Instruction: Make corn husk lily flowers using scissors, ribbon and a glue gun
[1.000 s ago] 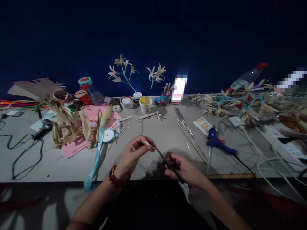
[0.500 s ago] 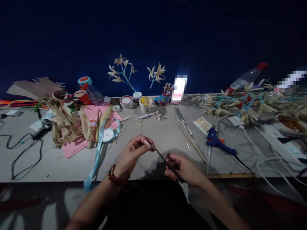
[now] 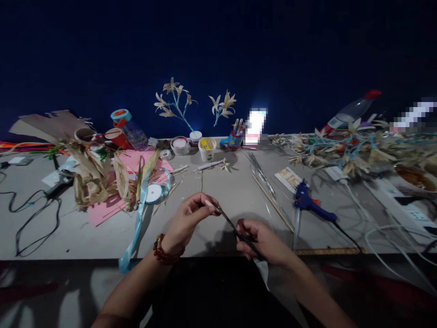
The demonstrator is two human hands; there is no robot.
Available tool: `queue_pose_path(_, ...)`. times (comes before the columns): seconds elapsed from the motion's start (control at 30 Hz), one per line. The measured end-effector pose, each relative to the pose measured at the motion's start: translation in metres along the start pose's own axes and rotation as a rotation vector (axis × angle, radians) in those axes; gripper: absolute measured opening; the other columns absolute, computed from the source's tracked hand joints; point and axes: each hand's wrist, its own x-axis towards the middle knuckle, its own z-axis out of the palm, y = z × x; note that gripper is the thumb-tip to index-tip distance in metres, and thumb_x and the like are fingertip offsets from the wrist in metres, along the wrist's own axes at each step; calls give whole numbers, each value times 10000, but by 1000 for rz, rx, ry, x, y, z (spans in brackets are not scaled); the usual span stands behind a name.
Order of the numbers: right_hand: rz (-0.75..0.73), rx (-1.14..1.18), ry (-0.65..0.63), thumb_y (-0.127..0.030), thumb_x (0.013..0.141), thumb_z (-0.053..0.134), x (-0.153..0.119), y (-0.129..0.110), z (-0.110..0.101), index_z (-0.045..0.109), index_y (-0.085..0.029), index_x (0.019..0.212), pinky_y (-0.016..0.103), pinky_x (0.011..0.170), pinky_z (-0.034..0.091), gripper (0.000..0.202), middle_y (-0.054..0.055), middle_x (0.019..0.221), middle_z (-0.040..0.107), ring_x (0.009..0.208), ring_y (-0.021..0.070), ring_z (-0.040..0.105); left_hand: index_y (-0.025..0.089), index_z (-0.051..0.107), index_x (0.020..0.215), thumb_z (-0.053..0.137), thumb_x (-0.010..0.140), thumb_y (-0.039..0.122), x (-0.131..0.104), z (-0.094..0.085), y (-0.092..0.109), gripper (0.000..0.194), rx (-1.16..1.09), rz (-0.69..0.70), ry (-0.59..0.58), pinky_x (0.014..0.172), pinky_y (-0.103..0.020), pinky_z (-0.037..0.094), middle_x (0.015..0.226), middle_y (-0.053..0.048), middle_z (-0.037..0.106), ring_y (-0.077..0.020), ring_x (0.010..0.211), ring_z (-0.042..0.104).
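Observation:
Over the front of the table, my left hand [image 3: 194, 216] is closed in a pinch, thumb against forefinger. A small pale strip [image 3: 208, 203] shows between its fingertips. My right hand [image 3: 257, 239] is wrapped round a long, slender dark tool [image 3: 230, 222], whose exact kind I cannot make out. The tool slants up and left, and its thin tip meets the fingertips of my left hand. Behind my hands, a pale flower [image 3: 226, 165] of narrow petals lies beside a pen-like stick [image 3: 210, 166].
At left are dried husks [image 3: 92, 177], pink paper [image 3: 105, 212] and a blue ribbon roll [image 3: 153, 193]. Thin wires [image 3: 261, 171], a wooden stick [image 3: 273, 202] and a blue glue gun [image 3: 312, 202] with its cord lie at right. Cups [image 3: 206, 150] and flower stems [image 3: 179, 107] stand behind.
The dark tool and my right hand have shifted very slightly to the right. My left hand keeps its pinch in the same place.

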Motion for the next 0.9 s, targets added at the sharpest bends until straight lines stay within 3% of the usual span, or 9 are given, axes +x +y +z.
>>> queue_pose_path(0.9,8,-29,9,-452,643,818,-1,0,-3,436,-204,691,179,421,331,458,-103,564,440,440,45,419,157,596,755,728,777,196,2,1,1,139,-8,-62,31,763,-310,505,855,-49,697,-156,759,650)
